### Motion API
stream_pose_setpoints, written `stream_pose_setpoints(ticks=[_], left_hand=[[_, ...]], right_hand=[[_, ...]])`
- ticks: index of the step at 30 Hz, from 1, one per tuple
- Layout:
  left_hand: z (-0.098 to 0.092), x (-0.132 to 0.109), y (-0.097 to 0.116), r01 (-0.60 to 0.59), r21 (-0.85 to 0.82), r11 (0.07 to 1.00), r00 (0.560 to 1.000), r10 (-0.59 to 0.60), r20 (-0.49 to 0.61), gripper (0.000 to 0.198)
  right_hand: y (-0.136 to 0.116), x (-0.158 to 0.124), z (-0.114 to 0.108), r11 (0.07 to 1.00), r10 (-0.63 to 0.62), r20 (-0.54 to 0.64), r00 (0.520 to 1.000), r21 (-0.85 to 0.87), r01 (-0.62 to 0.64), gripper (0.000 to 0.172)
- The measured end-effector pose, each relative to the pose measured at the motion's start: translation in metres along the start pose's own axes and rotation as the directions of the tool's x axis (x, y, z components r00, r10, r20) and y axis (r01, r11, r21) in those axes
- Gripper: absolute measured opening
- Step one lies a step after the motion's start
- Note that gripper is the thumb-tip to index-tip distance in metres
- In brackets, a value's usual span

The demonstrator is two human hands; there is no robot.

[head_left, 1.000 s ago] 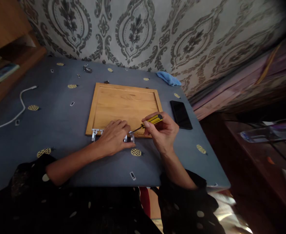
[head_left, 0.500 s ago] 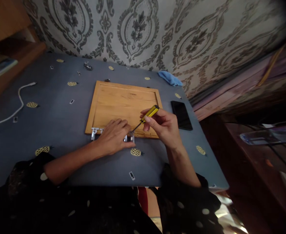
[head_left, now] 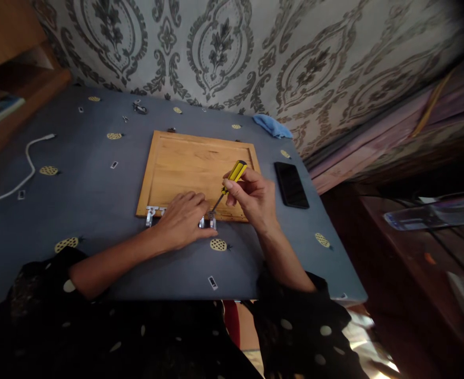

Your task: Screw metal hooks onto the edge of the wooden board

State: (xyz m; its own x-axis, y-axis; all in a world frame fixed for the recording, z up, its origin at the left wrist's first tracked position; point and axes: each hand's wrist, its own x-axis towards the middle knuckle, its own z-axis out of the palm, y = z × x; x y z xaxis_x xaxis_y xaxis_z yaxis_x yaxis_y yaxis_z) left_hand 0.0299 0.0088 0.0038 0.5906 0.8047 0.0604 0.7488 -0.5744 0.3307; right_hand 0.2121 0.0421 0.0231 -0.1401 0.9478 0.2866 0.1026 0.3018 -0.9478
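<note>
Right hand: (head_left: 255,202) gripping the screwdriver (head_left: 235,176) by its yellow-black handle, mainly thumb and fingertips.
Screwdriver: slanted, handle up and toward the right, tip down at the right hinge (head_left: 212,221); actual contact too small to tell.
Left hand: (head_left: 184,218) palm down over the panel's near edge, fingers bent and together, thumb out beside the right hinge; can't tell if it grips anything underneath.
Panel: (head_left: 204,163) wood, raised border, flat mid-table, near edge under the left hand.
Hinges: shiny metal, along the panel's near edge; left hinge (head_left: 149,217) in plain view, right one partly behind the left hand.
Table: (head_left: 287,252) grey-blue cover, pineapple print.
Right side: black phone (head_left: 292,184) near the panel; blue cloth (head_left: 273,126) farther back by the wall (head_left: 219,68).
Left side: white cable (head_left: 31,158); small metal part (head_left: 140,108) toward the back.
Sleeves: (head_left: 298,326) black, pale dots.
</note>
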Motion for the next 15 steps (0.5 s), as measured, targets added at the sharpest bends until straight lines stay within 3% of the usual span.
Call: stream_pose_setpoints(ticks=[7,15], left_hand=[[-0.002,0.001,0.0,-0.007,0.021,1.0,1.0,0.007,0.021,0.044],[0.0,0.0,-0.001,-0.015,0.011,1.0,1.0,0.015,-0.014,0.041]], right_hand=[[0.002,0.005,0.002,1.0,0.0,0.03,1.0,0.006,0.0,0.033],[0.003,-0.01,0.004,0.998,-0.063,-0.106,0.992,-0.027,0.06,0.035]])
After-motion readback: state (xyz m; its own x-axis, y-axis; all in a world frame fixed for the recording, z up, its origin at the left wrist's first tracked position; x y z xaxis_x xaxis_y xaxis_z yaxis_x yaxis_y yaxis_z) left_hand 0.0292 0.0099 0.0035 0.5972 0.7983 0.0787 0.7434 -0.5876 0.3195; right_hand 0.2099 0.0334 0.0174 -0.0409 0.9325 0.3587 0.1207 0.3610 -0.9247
